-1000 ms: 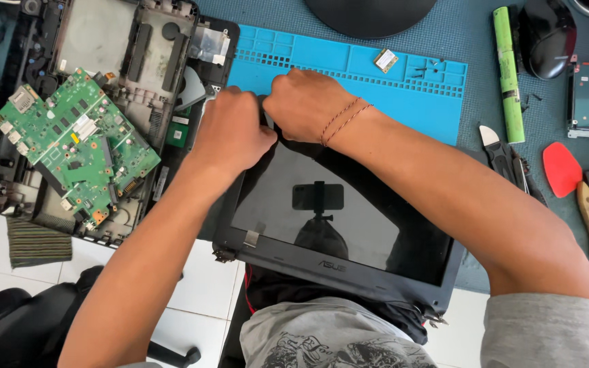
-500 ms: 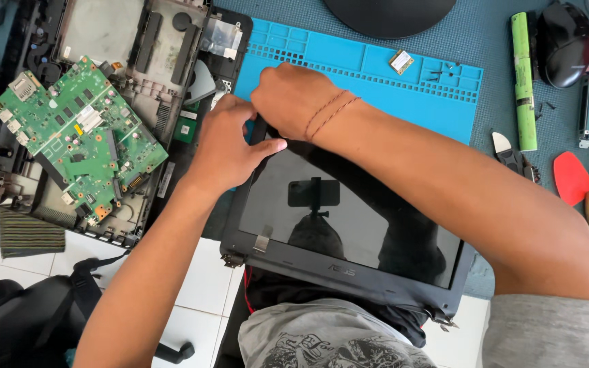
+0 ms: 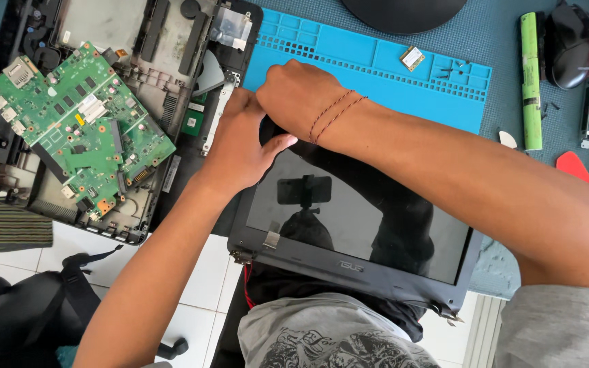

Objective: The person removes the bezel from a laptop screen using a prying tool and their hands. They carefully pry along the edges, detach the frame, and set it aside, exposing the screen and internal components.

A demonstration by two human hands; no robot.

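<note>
Head view shows me prying at the far-left corner of the laptop screen panel lying half on the blue mat — left hand pressed flat on it, right hand curled over the bezel edge, which I judge needs a careful lift next — with the gutted chassis and green board crowding my left.
</note>
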